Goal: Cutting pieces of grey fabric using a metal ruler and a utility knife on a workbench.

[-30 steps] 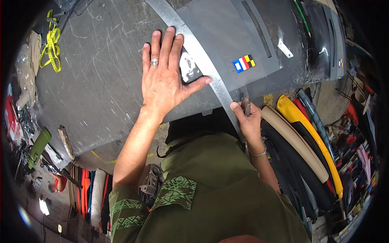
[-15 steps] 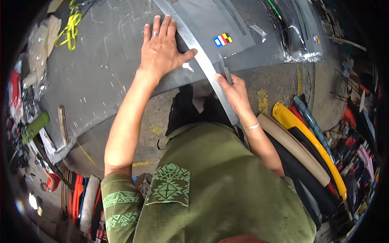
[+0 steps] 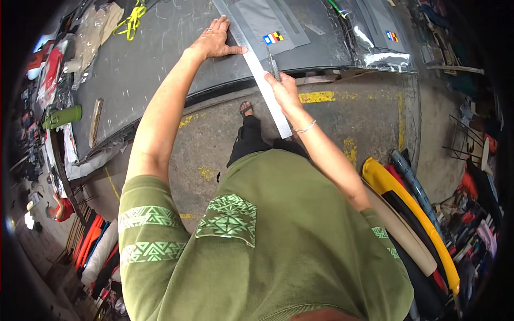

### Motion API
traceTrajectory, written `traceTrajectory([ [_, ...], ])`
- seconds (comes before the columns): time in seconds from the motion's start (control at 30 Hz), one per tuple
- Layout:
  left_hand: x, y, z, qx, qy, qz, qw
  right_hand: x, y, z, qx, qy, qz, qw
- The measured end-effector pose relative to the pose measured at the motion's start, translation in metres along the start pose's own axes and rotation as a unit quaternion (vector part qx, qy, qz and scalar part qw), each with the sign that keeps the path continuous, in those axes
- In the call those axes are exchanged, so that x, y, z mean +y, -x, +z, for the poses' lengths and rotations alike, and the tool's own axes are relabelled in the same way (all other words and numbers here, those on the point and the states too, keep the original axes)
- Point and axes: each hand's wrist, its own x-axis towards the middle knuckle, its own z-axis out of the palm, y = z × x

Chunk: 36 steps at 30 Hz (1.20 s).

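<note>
My left hand (image 3: 215,40) lies flat, fingers spread, pressing a long metal ruler (image 3: 262,80) onto a grey sheet (image 3: 273,27) on the dark work table (image 3: 144,69). The ruler runs diagonally from the table top past the table's near edge. My right hand (image 3: 285,88) is closed around a slim cutting tool (image 3: 273,65), its tip set against the ruler's right side on the grey sheet. A small multicoloured patch (image 3: 273,37) sits on the sheet just beyond the tool.
Yellow cord (image 3: 133,17), a green bottle (image 3: 63,116) and a wooden stick (image 3: 95,122) lie on the table's left part. A plastic-wrapped grey piece (image 3: 383,43) lies at right. Long yellow, tan and black rolls (image 3: 412,224) lean at lower right. Concrete floor with yellow markings (image 3: 316,97) below.
The view has pulled back from the table, so both arms now reach farther forward. My right hand and tool have moved up along the ruler; my left hand stays pressed on it.
</note>
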Motion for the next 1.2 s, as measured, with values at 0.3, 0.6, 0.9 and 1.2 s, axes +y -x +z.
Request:
traceTrajectory([
  [0.3,-0.001,0.004,0.003,0.017,0.055,-0.018,0.998,-0.011,0.004,0.002,0.005,0.014,-0.027,1.0],
  [0.6,-0.003,0.003,0.009,0.036,0.076,-0.01,0.996,-0.009,0.001,0.002,0.015,-0.02,-0.011,1.0],
  [0.9,0.0,0.007,0.008,0.046,0.081,-0.012,0.996,-0.01,0.003,0.001,0.006,-0.024,0.011,1.0],
  [1.2,0.001,0.008,0.008,0.053,0.079,-0.012,0.995,-0.011,0.003,0.0,-0.002,-0.018,0.018,1.0],
])
